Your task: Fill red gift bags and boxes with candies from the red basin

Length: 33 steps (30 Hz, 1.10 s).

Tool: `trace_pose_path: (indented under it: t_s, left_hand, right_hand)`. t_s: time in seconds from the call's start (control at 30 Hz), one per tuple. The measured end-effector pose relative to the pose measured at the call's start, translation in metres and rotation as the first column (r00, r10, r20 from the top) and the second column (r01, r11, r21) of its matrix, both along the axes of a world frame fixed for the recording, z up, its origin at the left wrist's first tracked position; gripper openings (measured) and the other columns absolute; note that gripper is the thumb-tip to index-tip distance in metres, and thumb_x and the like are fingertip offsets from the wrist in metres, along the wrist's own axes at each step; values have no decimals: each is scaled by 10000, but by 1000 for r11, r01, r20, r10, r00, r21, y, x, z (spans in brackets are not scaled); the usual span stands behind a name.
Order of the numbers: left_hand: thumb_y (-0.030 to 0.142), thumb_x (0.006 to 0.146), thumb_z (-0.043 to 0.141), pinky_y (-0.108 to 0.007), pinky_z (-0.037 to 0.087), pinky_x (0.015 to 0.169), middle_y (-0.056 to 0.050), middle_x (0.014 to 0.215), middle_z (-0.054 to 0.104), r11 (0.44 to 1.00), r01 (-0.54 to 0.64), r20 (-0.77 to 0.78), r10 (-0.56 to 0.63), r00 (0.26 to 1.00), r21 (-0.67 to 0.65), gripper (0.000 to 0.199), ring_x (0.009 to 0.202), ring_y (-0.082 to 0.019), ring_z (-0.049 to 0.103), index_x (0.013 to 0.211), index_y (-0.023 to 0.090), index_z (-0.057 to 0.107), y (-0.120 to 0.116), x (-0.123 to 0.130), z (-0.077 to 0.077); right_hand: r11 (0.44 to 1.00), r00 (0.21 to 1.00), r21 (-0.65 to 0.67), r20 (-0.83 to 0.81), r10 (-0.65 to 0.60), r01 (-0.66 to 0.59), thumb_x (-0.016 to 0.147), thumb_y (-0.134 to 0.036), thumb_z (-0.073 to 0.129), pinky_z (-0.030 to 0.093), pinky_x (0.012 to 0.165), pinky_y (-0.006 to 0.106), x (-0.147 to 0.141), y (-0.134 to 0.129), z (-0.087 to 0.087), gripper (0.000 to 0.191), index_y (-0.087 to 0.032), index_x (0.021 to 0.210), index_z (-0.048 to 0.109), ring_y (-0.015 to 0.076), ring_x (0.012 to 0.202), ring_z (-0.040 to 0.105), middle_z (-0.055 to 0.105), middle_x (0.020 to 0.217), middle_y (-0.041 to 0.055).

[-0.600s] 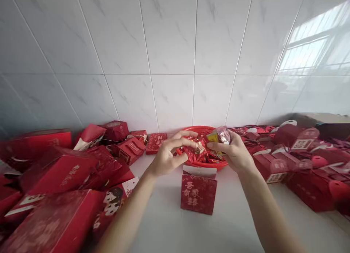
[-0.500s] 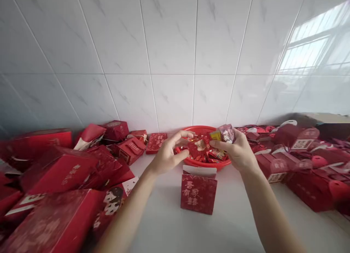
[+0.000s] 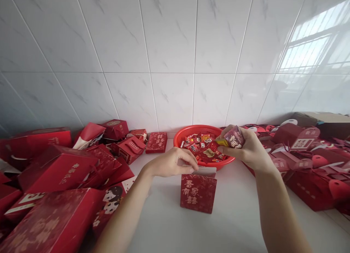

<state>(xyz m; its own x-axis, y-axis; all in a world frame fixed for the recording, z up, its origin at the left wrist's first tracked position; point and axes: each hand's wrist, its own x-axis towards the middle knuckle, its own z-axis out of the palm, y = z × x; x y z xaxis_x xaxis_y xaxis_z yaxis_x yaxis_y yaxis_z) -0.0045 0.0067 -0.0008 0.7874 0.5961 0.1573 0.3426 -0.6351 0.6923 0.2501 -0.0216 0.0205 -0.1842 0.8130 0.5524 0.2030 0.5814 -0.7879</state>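
Note:
A small red gift box (image 3: 198, 194) with gold lettering stands upright on the white counter, its top flap raised. My left hand (image 3: 172, 162) is at the box's upper left, thumb and fingertips closed at the edge of the flap. My right hand (image 3: 247, 147) is over the right rim of a red plastic basket (image 3: 179, 134). Its fingers are wrapped round candies, one in a purple wrapper (image 3: 234, 137) and one in a yellow wrapper (image 3: 222, 142). Several wrapped candies (image 3: 202, 147) lie in the basket, mostly red.
Red boxes (image 3: 60, 169) are heaped on the left. A flat red box (image 3: 156, 142) lies near the tiled wall (image 3: 172, 96). On the right is a pile of red boxes with handles (image 3: 303, 180), with a cardboard box (image 3: 325, 118) behind them.
My left hand has come down from above the basket to the gift box's top edge. A red packet between my hands is now out of them. My right hand has shifted slightly right, still holding the candies.

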Motion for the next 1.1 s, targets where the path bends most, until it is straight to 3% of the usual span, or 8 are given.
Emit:
trace_pose_path:
  t_s: [0.1,0.27,0.43,0.5,0.73,0.8,0.93,1.1]
  left_hand:
    - [268,861,675,-276,509,873,-53,1062,749,1000,-9,-35,9,999,-9,151,986,-194,685,939,225,798,0,-1,1]
    - [332,852,687,-252,495,813,-19,1087,763,993,-88,-134,77,988,-79,268,977,-198,679,1100,265,765,7,1,-8]
    - [443,884,640,-243,475,775,-18,1032,763,987,-102,-137,85,987,-121,304,933,-193,669,1045,223,776,16,0,-15]
    - [424,837,700,-253,479,801,-17,1065,757,981,-124,-133,104,986,-152,310,950,-201,673,1070,230,766,16,0,-14]
    - [417,652,853,-288,516,801,-54,1244,692,939,-205,-173,161,972,-278,605,966,-225,687,1213,261,691,13,0,-12]
    - [413,646,857,-287,519,817,-40,1305,662,939,-201,-162,161,974,-278,581,998,-223,678,1189,282,699,13,0,-13]
    - [395,641,862,-292,529,829,-40,1365,625,942,-184,-140,149,979,-282,551,1007,-221,681,1159,284,710,12,-1,-13]
    - [408,656,854,-312,536,833,-57,1320,654,941,-183,-134,150,980,-283,575,951,-216,706,1189,265,692,13,-2,-14]
  right_hand:
    - [999,998,-12,36,46,-46,708,-241,784,475,584,257,-2,1,-2,190,-169,818,648,154,673,568,628,772,19]
    - [994,986,-23,132,105,-103,739,-238,750,449,569,244,-3,0,-3,168,-170,813,615,134,640,521,594,734,-1]
    - [995,965,-7,245,98,-100,768,-228,705,450,592,243,-6,2,-5,127,-179,846,618,137,652,529,609,751,-6]
    - [996,956,9,280,86,-93,766,-223,698,440,584,238,-8,3,-6,112,-182,835,619,131,638,523,608,744,-11]
    - [995,928,-39,358,103,-96,761,-216,691,415,554,238,-18,8,-11,107,-187,834,620,127,612,520,608,719,-16]
    - [996,943,-51,322,87,-75,761,-268,720,433,570,252,-21,9,-12,161,-184,863,628,144,642,547,629,747,-1]
    - [982,988,-147,88,129,-116,749,-344,756,478,592,281,-28,12,-14,239,-164,854,639,179,684,608,673,777,38]
    - [949,982,-277,-148,114,-152,689,-359,815,414,521,256,-35,17,-20,275,-154,795,666,131,580,540,645,689,11]
